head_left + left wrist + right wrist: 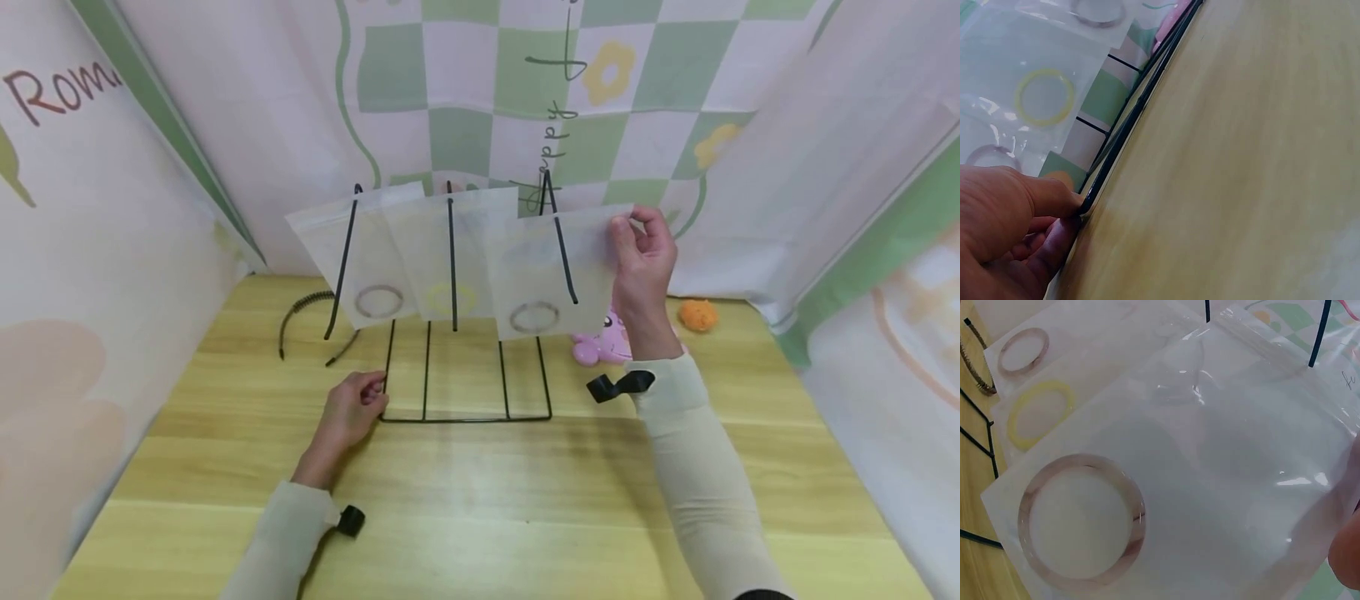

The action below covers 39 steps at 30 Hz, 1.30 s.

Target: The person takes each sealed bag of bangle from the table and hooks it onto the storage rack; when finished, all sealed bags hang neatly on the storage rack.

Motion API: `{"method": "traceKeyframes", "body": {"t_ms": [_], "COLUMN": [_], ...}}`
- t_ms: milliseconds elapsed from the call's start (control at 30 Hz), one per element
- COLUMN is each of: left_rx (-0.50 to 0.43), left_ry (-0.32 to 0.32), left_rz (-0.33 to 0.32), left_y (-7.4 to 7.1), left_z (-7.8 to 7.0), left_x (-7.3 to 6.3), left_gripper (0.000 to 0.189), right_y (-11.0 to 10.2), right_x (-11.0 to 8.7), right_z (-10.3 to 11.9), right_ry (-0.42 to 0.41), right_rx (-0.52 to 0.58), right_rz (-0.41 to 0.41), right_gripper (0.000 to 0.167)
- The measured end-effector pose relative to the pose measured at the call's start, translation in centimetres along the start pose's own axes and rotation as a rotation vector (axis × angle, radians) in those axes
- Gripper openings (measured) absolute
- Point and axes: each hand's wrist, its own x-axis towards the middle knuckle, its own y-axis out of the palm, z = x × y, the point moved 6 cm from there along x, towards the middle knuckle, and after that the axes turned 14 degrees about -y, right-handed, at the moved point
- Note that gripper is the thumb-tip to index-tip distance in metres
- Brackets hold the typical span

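Three clear zip bags hang in a row on the prongs of a black wire display rack (465,421). My right hand (647,271) pinches the upper right corner of the right bag (525,275), which holds a pinkish-brown bangle (1030,515). In the middle bag (480,242) is a yellow bangle (1019,99). The left bag (375,242) contains another pinkish bangle (358,303). Down on the table, my left hand (352,410) pinches the front left corner of the rack's base between thumb and fingers.
On the wooden table (465,500), a dark curved headband (283,325) with a coiled part lies behind the left hand. A pink cartoon-faced item (592,350) sits behind the right wrist, partly hidden. Farther right is a small orange object (698,315). Printed curtains (465,75) surround the table.
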Motion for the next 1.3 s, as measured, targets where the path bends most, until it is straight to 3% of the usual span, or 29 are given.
{"method": "traceKeyframes", "body": {"t_ms": [200, 833, 1100, 1300], "left_rx": [0.001, 0.021, 0.020, 0.019], "left_ry": [0.011, 0.027, 0.055, 0.020], "left_rz": [-0.012, -0.040, -0.076, -0.049], "left_y": [-0.1, -0.3, -0.6, -0.2], "left_z": [0.1, -0.2, -0.3, 0.0], "left_x": [0.0, 0.1, 0.1, 0.0], "left_gripper": [0.038, 0.038, 0.036, 0.037], "right_y": [0.3, 0.6, 0.9, 0.7], "right_x": [0.5, 1.3, 1.8, 1.8], "right_z": [-0.6, -1.6, -2.0, -2.3], "right_ry": [-0.052, -0.059, -0.078, -0.045], "right_rx": [-0.022, -0.058, -0.049, -0.056], "right_rz": [-0.033, -0.072, -0.038, -0.057], "right_gripper": [0.008, 0.006, 0.006, 0.005]}}
